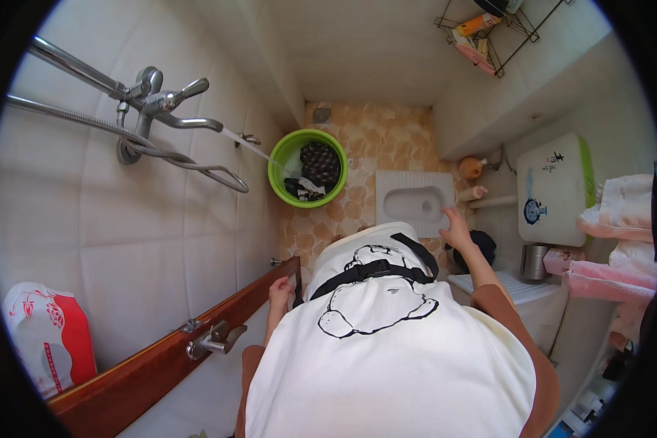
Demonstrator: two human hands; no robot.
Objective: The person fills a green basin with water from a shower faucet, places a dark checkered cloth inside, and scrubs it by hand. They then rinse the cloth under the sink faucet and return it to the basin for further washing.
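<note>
My right hand (456, 230) reaches out over the edge of a white squat toilet (386, 183), its fingers apart and nothing in them. Close to the edge of a brown wooden door (164, 350) is my left hand (281, 295), fingers partly curled beside a hanging black strap end; whether it grips anything cannot be told. On the floor ahead stands a green plastic basin (276, 186) with dark patterned cloth (320, 164) and a black-and-white cloth piece in it. Water runs into it from a chrome wall-mounted faucet (197, 123).
A metal shower hose (197, 164) loops below the faucet. On the right are a toilet cistern (550, 191), an orange bottle (471, 167), a pink pump bottle (472, 192), a black bin (479, 249) and a white washing machine (531, 306). A wire corner shelf (517, 38) hangs above.
</note>
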